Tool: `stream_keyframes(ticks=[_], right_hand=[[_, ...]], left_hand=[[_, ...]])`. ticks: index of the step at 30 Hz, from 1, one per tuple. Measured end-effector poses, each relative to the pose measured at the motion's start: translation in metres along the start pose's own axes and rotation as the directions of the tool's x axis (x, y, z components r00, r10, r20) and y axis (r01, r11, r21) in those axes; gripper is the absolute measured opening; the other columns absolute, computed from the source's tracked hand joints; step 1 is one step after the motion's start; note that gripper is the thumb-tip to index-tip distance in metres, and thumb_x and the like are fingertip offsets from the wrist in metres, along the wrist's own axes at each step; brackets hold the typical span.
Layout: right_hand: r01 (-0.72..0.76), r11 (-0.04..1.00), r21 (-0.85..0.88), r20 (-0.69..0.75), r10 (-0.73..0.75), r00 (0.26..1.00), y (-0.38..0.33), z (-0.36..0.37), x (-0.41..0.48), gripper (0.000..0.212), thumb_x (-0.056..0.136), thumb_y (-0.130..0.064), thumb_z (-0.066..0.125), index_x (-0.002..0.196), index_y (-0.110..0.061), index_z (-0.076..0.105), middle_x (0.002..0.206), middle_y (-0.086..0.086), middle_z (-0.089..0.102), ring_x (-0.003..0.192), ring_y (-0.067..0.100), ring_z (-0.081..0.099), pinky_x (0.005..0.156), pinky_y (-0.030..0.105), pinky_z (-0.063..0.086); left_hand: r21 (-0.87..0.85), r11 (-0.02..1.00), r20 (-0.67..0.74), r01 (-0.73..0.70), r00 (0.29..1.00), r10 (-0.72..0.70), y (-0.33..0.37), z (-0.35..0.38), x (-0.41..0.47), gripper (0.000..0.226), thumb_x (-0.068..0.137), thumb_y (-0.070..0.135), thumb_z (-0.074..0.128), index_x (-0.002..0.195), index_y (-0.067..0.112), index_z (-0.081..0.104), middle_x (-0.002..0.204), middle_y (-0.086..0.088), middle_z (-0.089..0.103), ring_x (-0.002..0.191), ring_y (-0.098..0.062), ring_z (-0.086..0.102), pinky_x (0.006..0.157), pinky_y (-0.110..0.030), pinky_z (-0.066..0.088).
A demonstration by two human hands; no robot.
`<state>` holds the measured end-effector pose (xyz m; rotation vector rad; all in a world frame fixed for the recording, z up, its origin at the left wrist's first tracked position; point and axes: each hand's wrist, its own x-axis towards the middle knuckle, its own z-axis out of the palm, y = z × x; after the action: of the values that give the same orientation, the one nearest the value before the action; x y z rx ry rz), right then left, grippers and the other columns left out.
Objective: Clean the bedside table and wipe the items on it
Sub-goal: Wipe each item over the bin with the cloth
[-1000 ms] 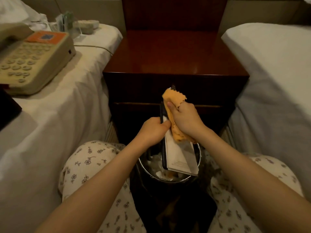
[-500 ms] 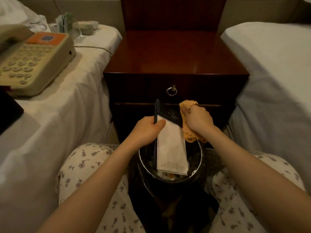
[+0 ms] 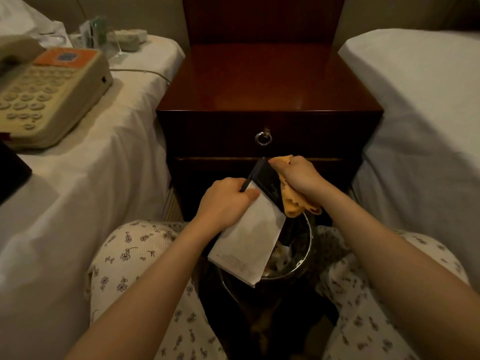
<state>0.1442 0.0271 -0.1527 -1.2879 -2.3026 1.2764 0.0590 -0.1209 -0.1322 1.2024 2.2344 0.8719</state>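
Observation:
My left hand [image 3: 225,202] grips a white notepad [image 3: 248,242] with a dark top band, held tilted over a metal waste bin [image 3: 302,261]. My right hand [image 3: 298,175] holds a crumpled orange cloth [image 3: 293,202] against the pad's dark upper right edge. Behind them stands the dark wooden bedside table [image 3: 267,81], its top bare and glossy, with a ring pull [image 3: 263,138] on its drawer front.
On the left bed lie a beige telephone [image 3: 49,92], a glass and small items [image 3: 114,38] near the pillow, and a dark object [image 3: 11,172] at the edge. A white bed [image 3: 420,105] is on the right. My knees in floral trousers flank the bin.
The notepad has tilted so its lower end swings left. My right hand with the cloth moved from the pad's face to its upper right edge. The drawer's ring pull came into view.

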Motion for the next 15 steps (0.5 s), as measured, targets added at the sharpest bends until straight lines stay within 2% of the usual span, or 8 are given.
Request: stream_keyframes(ticks=[2,3,6,8,10,11,13,15], right_hand=[[-0.01,0.993,-0.121,-0.041,0.005,0.999,0.005,0.0,0.002,0.032,0.096,-0.042,0.04,0.098,-0.02,0.063,0.087,0.001,0.057,0.09,0.025,0.058,0.076,0.037,0.047],[-0.035,0.988,-0.148,-0.094,0.021,0.995,0.008,0.0,0.003,0.033,0.096,-0.042,0.039,0.1,-0.019,0.063,0.089,0.002,0.057,0.091,0.025,0.058,0.074,0.036,0.048],[-0.063,0.987,-0.146,-0.345,0.009,0.938,0.005,0.003,0.001,0.043,0.097,-0.044,0.038,0.065,-0.017,0.047,0.065,-0.001,0.047,0.066,0.021,0.053,0.049,0.027,0.033],[0.103,0.991,-0.089,-0.47,-0.133,0.873,-0.002,0.006,-0.005,0.049,0.097,-0.045,0.038,0.059,-0.015,0.045,0.056,-0.002,0.045,0.051,0.016,0.048,0.046,0.028,0.032],[0.297,0.951,-0.089,-0.401,-0.307,0.863,-0.01,0.012,-0.014,0.046,0.096,-0.045,0.042,0.072,-0.009,0.058,0.062,0.001,0.055,0.055,0.017,0.053,0.052,0.033,0.042],[0.34,0.921,-0.192,-0.32,-0.386,0.865,-0.011,0.017,-0.017,0.043,0.096,-0.044,0.043,0.086,-0.006,0.061,0.072,0.004,0.06,0.064,0.019,0.058,0.059,0.035,0.046],[0.322,0.84,-0.436,-0.197,-0.438,0.877,-0.003,0.024,-0.017,0.041,0.097,-0.042,0.041,0.11,-0.007,0.057,0.09,0.008,0.064,0.081,0.026,0.062,0.068,0.036,0.047],[0.2,0.874,-0.444,-0.226,-0.325,0.918,0.001,0.02,-0.013,0.039,0.099,-0.04,0.038,0.104,-0.006,0.056,0.086,0.01,0.062,0.083,0.033,0.062,0.064,0.034,0.044]], left_hand=[[-0.096,0.995,-0.029,0.03,0.999,-0.033,0.0,-0.002,-0.001,0.031,0.092,0.028,0.052,0.089,0.0,0.066,0.089,-0.014,0.068,0.083,-0.03,0.064,0.078,-0.043,0.05],[-0.137,0.989,-0.042,0.053,0.997,-0.06,0.0,-0.003,0.0,0.031,0.092,0.027,0.051,0.09,-0.001,0.066,0.09,-0.014,0.068,0.084,-0.031,0.064,0.079,-0.044,0.05],[-0.242,0.962,-0.066,0.13,0.987,-0.149,-0.004,-0.006,0.004,0.028,0.093,0.027,0.051,0.086,0.005,0.066,0.087,-0.008,0.067,0.086,-0.029,0.064,0.08,-0.041,0.049],[-0.294,0.943,-0.072,0.156,0.98,-0.185,-0.006,-0.007,0.008,0.024,0.092,0.027,0.05,0.077,0.013,0.063,0.086,-0.006,0.066,0.088,-0.028,0.064,0.082,-0.041,0.049],[-0.328,0.931,-0.076,0.16,0.978,-0.194,-0.007,-0.005,0.011,0.023,0.092,0.026,0.051,0.073,0.017,0.061,0.087,-0.006,0.066,0.088,-0.029,0.064,0.084,-0.043,0.05],[-0.353,0.922,-0.081,0.159,0.977,-0.2,-0.008,-0.002,0.011,0.022,0.092,0.025,0.051,0.072,0.019,0.06,0.085,-0.005,0.066,0.086,-0.028,0.064,0.084,-0.043,0.05],[-0.392,0.907,-0.114,0.157,0.969,-0.217,-0.01,0.0,0.012,0.023,0.092,0.023,0.051,0.07,0.023,0.058,0.078,0.001,0.062,0.08,-0.022,0.061,0.081,-0.039,0.049],[-0.403,0.904,-0.183,0.14,0.956,-0.23,-0.013,-0.003,0.014,0.026,0.093,0.023,0.05,0.068,0.025,0.054,0.074,0.006,0.058,0.074,-0.016,0.057,0.076,-0.035,0.047]])
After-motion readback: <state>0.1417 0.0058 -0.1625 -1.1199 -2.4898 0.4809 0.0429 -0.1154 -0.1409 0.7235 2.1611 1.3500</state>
